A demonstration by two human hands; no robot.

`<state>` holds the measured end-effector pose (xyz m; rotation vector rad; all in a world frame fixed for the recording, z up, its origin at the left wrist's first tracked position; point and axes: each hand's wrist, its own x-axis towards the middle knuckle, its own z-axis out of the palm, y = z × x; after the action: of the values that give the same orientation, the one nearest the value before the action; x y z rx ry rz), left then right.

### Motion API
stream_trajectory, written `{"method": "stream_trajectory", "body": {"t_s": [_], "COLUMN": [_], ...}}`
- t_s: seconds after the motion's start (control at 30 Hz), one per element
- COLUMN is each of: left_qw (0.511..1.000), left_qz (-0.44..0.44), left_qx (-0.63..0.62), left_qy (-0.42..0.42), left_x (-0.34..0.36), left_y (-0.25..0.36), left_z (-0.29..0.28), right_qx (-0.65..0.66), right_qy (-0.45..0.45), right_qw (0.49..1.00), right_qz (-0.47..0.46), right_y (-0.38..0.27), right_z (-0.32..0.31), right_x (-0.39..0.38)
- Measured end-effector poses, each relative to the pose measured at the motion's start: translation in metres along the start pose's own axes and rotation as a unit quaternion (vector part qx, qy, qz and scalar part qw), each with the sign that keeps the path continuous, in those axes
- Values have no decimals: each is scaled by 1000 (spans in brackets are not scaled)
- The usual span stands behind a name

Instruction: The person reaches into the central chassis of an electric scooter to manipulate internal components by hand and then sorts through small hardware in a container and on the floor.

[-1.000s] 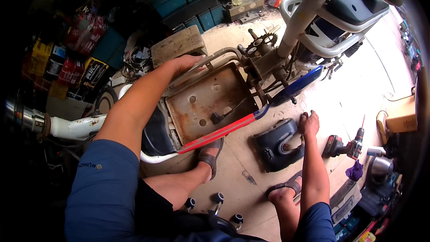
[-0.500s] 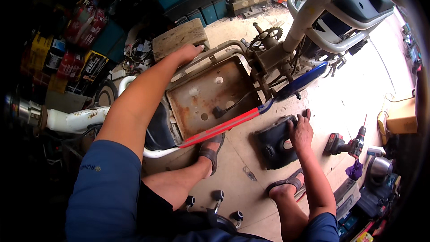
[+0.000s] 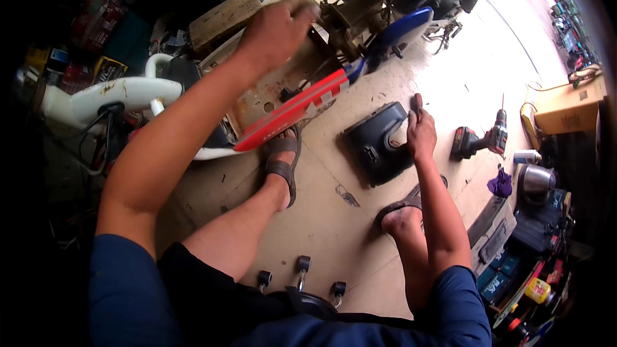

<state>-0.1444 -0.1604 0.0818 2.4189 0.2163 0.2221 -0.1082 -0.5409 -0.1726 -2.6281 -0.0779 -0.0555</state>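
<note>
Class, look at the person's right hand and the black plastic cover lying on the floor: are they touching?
Touching. The head view shows the right hand resting on the upper right edge of the black plastic cover, fingers against it with no gap visible.

A pale, stained concrete floor (image 3: pixel 321 225) carries everything here. Near its middle lies a black moulded plastic cover (image 3: pixel 376 144), flat on the concrete. Toward the right edge a cordless drill (image 3: pixel 481 138) lies on its side, with a small spray can (image 3: pixel 527 156) and a purple rag (image 3: pixel 500 184) just beyond it. A cardboard box (image 3: pixel 569 104) sits at the far right edge. A dark stain (image 3: pixel 347 196) marks the concrete below the cover. Two sandalled feet (image 3: pixel 281 160) rest on the floor, one beside the red and white panel (image 3: pixel 292 110), the other (image 3: pixel 402 209) below the cover. At the near edge stand the castors (image 3: pixel 301 265) of a stool.
</note>
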Motion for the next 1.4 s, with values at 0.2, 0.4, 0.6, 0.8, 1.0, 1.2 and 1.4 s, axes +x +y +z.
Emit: {"method": "stream_trajectory", "body": {"t_s": [0.2, 0.4, 0.6, 0.8, 1.0, 1.2, 1.4], "left_qw": [939, 821, 866, 856, 823, 930, 912], "left_qz": [98, -70, -41, 0, -41, -29, -121], "left_qx": [-55, 20, 39, -48, 7, -1, -378], "left_qy": [-325, -567, -497, -515, -567, -366, -107], "left_x": [-183, -252, -234, -238, -237, -289, -404], "left_y": [36, 28, 20, 0, 2, 15, 7], "left_z": [-35, -76, -51, -25, -45, -132, -171], "right_qx": [-3, -4, -103, -105, 45, 369, 522], "right_qy": [-80, -84, -147, -50, -65, -241, -285], "right_qw": [989, 991, 977, 987, 995, 876, 802], "right_qz": [122, 105, 116, 115, 53, 193, 61], "right_y": [83, 103, 89, 79, 75, -23, -120], "right_z": [16, 27, 47, 23, -82, -216, -373], "right_x": [13, 46, 77, 63, 24, -37, -158]}}
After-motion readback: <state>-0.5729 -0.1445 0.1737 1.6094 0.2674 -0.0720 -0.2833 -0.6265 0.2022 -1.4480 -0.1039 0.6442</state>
